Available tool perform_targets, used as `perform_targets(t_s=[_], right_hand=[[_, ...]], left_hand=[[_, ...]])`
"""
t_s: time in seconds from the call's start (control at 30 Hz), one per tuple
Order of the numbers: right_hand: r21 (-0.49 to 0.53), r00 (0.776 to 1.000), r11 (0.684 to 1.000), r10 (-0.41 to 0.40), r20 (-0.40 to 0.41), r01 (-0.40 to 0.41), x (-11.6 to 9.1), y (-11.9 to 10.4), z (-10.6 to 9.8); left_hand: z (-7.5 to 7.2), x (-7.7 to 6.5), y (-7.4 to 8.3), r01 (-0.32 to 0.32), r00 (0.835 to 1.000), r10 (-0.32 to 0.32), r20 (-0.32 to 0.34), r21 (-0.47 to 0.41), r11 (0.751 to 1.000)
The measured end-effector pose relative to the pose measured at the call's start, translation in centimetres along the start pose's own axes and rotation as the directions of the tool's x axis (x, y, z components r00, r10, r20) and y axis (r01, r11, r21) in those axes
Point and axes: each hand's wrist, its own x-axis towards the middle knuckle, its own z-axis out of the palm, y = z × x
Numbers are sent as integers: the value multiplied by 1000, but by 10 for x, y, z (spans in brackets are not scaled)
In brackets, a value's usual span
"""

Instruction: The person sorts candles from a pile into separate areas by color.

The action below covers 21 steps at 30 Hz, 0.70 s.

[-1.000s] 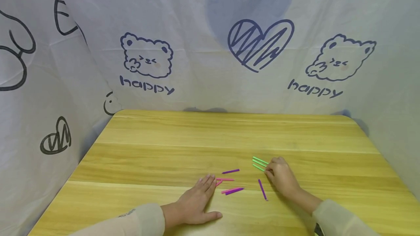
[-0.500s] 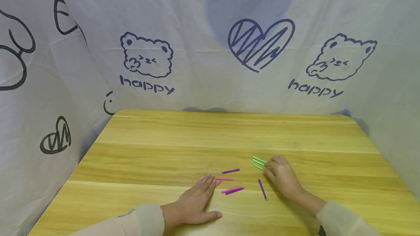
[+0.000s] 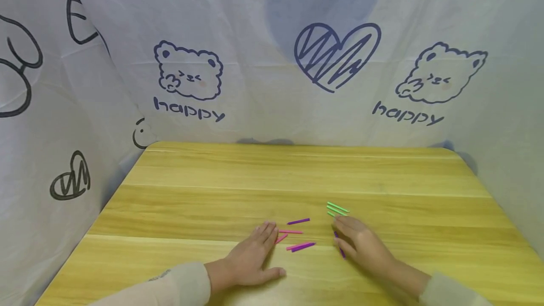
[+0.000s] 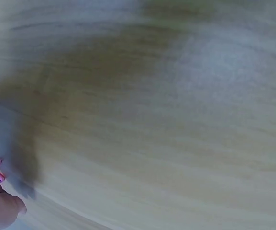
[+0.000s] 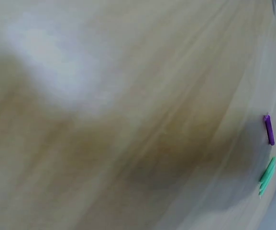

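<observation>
In the head view my left hand (image 3: 248,259) lies palm down on the table, fingers straight, their tips touching or right beside a short pink stick (image 3: 281,238). My right hand (image 3: 367,249) hovers low over a purple stick (image 3: 343,253), partly covering it, with nothing seen in its fingers. Just beyond its fingertips lie several thin green sticks (image 3: 337,208), side by side. The sticks look like small birthday candles with fine tips. Another pink stick (image 3: 292,232) lies right of the left fingers, and a purple one (image 3: 299,221) behind it.
A pink stick (image 3: 293,247) and a purple stick (image 3: 303,248) lie together between the hands. The wooden table (image 3: 255,169) ends at white cloth walls (image 3: 255,89) with drawings. Both wrist views show mostly blurred tabletop, with sticks near the edges.
My right hand has left the green sticks and moved towards me, over the purple stick, its fingers loosened. The left hand has stayed in place.
</observation>
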Motion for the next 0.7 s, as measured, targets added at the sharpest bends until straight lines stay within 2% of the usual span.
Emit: perform_targets(t_s=[0.17, 0.37, 0.6, 0.7], right_hand=[[-12, 996, 1000, -25, 83, 26, -7, -7, -4], [10, 979, 1000, -17, 205, 15, -14, -12, -11], [7, 972, 1000, -15, 234, 14, -18, -11, -14], [24, 962, 1000, -3, 272, -3, -20, -10, -15]], left_hand=[[-3, 4, -3, 0, 1000, -1, -19, -28, 1000], [-2, 12, -5, 4, 998, -7, -66, -47, 999], [-5, 25, -8, 7, 996, -15, -93, -83, 997], [-6, 31, -10, 5, 994, -17, -112, -101, 995]])
